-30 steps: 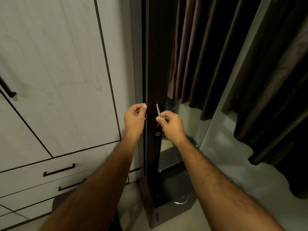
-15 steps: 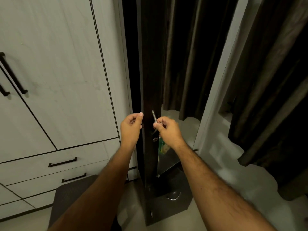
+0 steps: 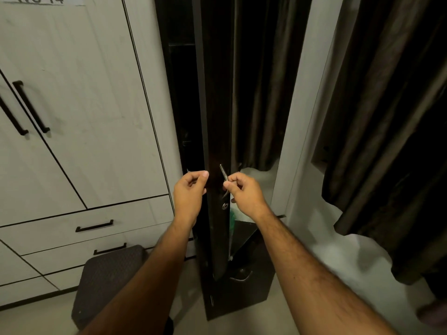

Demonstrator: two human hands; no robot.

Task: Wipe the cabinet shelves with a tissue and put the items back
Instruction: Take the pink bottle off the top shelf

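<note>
A tall dark cabinet door (image 3: 215, 117) stands edge-on to me, partly swung out. My right hand (image 3: 244, 192) is closed on its slim metal handle (image 3: 223, 171), just above a round keyhole (image 3: 225, 205). My left hand (image 3: 189, 192) sits at the door's left edge, its fingers curled and its thumb against the edge. Left of the door, the cabinet's dark interior (image 3: 181, 93) shows through the gap, with one shelf edge (image 3: 181, 44) faintly visible. No tissue and no shelf items can be made out.
A white wardrobe (image 3: 84, 93) with black handles and drawers fills the left. A dark stool (image 3: 108, 279) stands on the floor below it. Dark curtains (image 3: 387, 117) hang on the right. The door's front mirrors the curtains. A lower dark cabinet door (image 3: 242, 286) sits near the floor.
The cabinet door has swung further out and the dark gap on its left has widened. Both hands kept their places on the door.
</note>
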